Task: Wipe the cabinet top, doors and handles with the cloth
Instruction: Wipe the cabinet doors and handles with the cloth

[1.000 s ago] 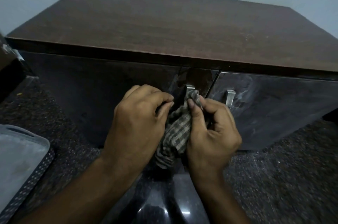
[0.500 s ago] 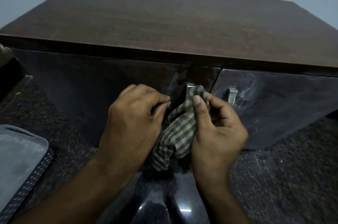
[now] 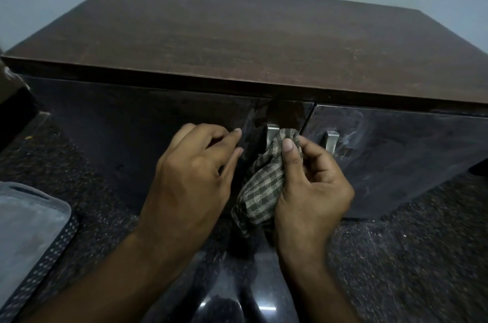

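- While the right hand [image 3: 314, 185] is pinching the checked cloth [image 3: 264, 185] against the left door's metal handle [image 3: 272, 135], the left hand [image 3: 190, 174] is hovering beside it, fingers loosely curled and holding nothing.
- Risk, judged: bunched woven cloth is likely skimming only the handle's face, or tugging the glossy left door [image 3: 132, 143] open.
- Right door handle [image 3: 331, 140] is showing smears around it; the matte wood-grain cabinet top [image 3: 237, 40] is lying above.

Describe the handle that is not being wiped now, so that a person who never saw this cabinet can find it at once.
Start at the dark wooden cabinet top and go down to the glossy right door. Near that door's inner edge stands a short metal handle. Unlike the left door's handle, no cloth and no hand touches it.
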`<state>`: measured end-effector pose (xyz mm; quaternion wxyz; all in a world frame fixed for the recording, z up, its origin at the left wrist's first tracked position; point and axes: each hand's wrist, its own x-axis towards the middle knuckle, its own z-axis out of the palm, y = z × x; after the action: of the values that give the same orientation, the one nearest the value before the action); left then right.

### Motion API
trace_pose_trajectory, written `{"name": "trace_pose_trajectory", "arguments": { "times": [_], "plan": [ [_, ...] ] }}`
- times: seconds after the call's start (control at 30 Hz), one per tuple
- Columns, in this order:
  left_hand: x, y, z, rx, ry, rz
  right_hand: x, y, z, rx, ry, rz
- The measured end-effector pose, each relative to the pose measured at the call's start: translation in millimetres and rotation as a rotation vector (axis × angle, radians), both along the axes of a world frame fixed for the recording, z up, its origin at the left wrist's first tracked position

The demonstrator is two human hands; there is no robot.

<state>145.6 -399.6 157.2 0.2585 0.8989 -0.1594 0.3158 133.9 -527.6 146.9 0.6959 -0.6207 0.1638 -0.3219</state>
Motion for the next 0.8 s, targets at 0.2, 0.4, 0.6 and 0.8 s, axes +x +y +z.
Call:
{"name": "trace_pose_trajectory", "arguments": {
  "times": [0.2, 0.4, 0.6, 0.8],
  "plan": [
    [-3.9, -6.6, -3.8, 0.087, 0.024, -0.015, -2.5, -3.6, -12.4, -0.244, 0.116, 0.106],
    [-2.7, -10.8, -5.9, 0.088, -0.001, -0.009, 1.6, -12.7, -3.5, -0.290, 0.126, 0.181],
    [-0.9, -11.4, -7.3, 0.092, -0.032, -0.009, -5.9, -21.4, -15.1, -0.495, 0.111, 0.233],
    [2.5, -10.5, -3.8, 0.014, -0.044, -0.032, 5.0, -17.8, -2.4, -0.590, -0.033, 0.053]
  ]
}}
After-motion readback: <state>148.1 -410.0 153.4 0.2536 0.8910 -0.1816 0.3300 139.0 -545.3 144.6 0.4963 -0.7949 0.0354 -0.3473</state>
